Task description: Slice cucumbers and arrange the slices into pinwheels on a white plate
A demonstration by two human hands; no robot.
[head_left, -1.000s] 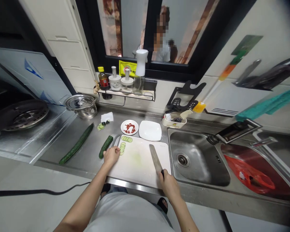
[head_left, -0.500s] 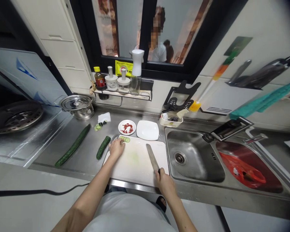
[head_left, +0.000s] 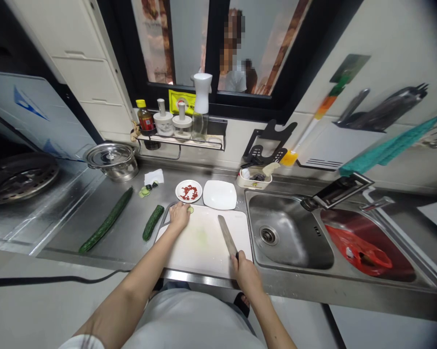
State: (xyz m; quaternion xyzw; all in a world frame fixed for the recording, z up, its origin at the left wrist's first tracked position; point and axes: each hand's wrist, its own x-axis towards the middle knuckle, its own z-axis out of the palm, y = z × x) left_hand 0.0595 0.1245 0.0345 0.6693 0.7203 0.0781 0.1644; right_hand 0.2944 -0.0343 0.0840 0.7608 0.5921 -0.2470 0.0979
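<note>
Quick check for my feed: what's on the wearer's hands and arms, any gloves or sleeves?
Left hand and right hand are both gloveless, the wrists without a visible watch. A plain white sleeve edges in on the left arm; none shows on the right.

Left hand (head_left: pixel 179 215) moved up the cutting board (head_left: pixel 207 252), from beside the lower cucumber slices (head_left: pixel 191 210) to the far left corner. Only one slice now clearly shows past the fingers; the earlier row and column no longer do, hand blocks that spot.
</note>
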